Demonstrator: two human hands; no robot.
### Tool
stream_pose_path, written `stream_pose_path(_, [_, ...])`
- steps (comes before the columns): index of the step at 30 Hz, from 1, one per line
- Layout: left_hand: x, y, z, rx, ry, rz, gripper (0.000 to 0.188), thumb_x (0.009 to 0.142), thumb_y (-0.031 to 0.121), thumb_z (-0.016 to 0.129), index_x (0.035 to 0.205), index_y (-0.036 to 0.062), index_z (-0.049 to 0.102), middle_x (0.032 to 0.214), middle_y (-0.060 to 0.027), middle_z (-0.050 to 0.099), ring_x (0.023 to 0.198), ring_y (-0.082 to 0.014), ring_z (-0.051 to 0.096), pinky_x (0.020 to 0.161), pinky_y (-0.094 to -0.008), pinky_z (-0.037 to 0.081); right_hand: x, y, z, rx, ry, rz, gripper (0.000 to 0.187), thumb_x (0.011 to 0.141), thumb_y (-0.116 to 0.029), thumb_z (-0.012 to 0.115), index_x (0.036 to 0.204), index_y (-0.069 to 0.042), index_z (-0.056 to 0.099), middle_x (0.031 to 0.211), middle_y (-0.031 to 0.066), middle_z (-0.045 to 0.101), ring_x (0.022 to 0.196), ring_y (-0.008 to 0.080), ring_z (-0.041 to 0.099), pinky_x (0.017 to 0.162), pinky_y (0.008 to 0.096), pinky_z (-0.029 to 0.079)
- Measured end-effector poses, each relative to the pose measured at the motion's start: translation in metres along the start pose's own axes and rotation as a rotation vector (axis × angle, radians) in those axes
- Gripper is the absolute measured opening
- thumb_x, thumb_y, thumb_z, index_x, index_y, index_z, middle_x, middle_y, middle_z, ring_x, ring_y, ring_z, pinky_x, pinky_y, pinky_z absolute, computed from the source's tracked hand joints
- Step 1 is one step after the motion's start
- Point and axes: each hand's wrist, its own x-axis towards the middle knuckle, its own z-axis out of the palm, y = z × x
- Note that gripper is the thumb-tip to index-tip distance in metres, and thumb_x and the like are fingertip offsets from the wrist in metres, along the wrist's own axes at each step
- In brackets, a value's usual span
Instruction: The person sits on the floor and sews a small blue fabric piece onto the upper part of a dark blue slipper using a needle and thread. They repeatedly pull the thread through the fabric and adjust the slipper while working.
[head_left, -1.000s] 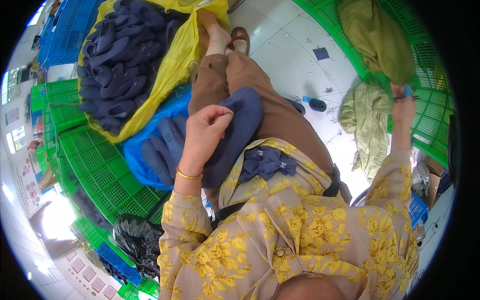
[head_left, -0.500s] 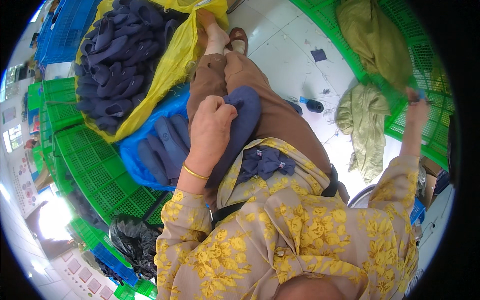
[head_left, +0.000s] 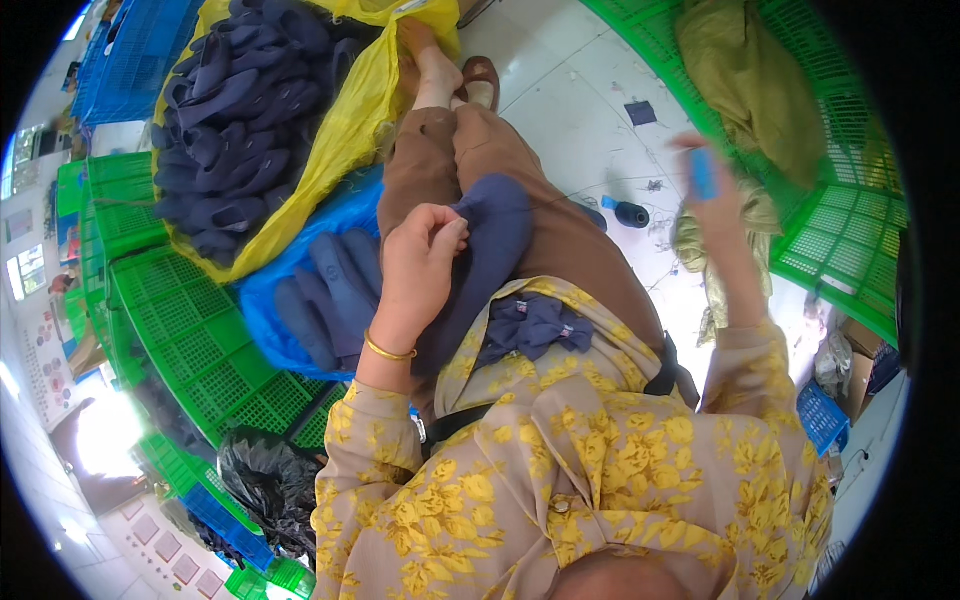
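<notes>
A navy fabric slipper (head_left: 505, 225) lies across my thighs with its rounded end pointing away from me. My left hand (head_left: 418, 262), with a gold bangle at the wrist, is closed with thumb and finger pinched at the slipper's upper edge. Out to the right, my right hand (head_left: 712, 190) is raised and blurred by motion. A blue band (head_left: 704, 175) shows on it; whether it holds anything is too smeared to see. Several navy fabric bows (head_left: 535, 325) rest in the shirt fold on my lap.
At the far left a yellow sack (head_left: 335, 150) is heaped with navy slippers (head_left: 225, 130). More slippers (head_left: 335, 290) lie on blue plastic (head_left: 258, 315) beside my left leg. Green crates (head_left: 190, 350) stand left and right. A dark thread spool (head_left: 630, 214) is on the tiled floor.
My right hand has swung inward from over the right green crate, toward my legs. My left hand keeps its pinch at the slipper and has shifted only slightly.
</notes>
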Motion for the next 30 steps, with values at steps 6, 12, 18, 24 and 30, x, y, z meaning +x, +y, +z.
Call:
stream_pose_path(6, [0.001,-0.009,-0.003,-0.245,-0.130,-0.114,0.012,0.099,0.013,0.055,0.097,0.0018,0.059,0.086,-0.0001,0.061,0.079,-0.0077,0.056,0.075,-0.0226,0.048,-0.019,-0.057,0.110,-0.297,-0.535,-0.336,0.021,0.088,-0.021,0.059,0.102,-0.006,0.055,0.095,0.0145,0.060,0.077,0.0370,0.063,0.067,0.0453,0.050])
stream_pose_path(12, [0.003,-0.014,-0.002,-0.281,-0.154,-0.137,0.012,0.099,0.014,0.054,0.097,0.0026,0.058,0.086,0.0002,0.060,0.079,-0.0077,0.056,0.076,-0.0222,0.047,-0.014,-0.064,0.127,-0.463,-0.600,-0.421,0.025,0.077,-0.014,0.067,0.096,-0.007,0.054,0.088,0.0107,0.059,0.070,0.0314,0.064,0.060,0.0417,0.051])
stream_pose_path(18, [0.004,-0.018,0.000,-0.278,-0.167,-0.124,0.012,0.099,0.013,0.054,0.097,0.0026,0.059,0.085,0.0006,0.060,0.079,-0.0078,0.055,0.076,-0.0221,0.047,-0.015,-0.068,0.129,-0.528,-0.570,-0.447,0.023,0.076,-0.014,0.068,0.094,-0.008,0.054,0.083,0.0089,0.059,0.069,0.0279,0.065,0.058,0.0387,0.052])
stream_pose_path(24, [0.002,-0.014,-0.002,-0.239,-0.139,-0.117,0.012,0.098,0.014,0.056,0.097,0.0022,0.060,0.085,0.0005,0.060,0.079,-0.0082,0.056,0.076,-0.0227,0.047,-0.014,-0.069,0.128,-0.547,-0.610,-0.426,0.021,0.079,-0.015,0.066,0.095,-0.008,0.055,0.085,0.0098,0.061,0.073,0.0288,0.066,0.062,0.0389,0.053])
stream_pose_path(30, [-0.012,0.012,-0.050,-0.148,-0.005,-0.133,0.016,0.090,0.012,0.067,0.100,0.0029,0.059,0.088,0.0007,0.058,0.080,-0.0055,0.054,0.074,-0.0211,0.046,-0.007,-0.065,0.112,-0.137,-0.427,-0.122,0.023,0.089,-0.019,0.062,0.108,-0.009,0.056,0.095,0.0115,0.064,0.078,0.0319,0.065,0.067,0.0411,0.051])
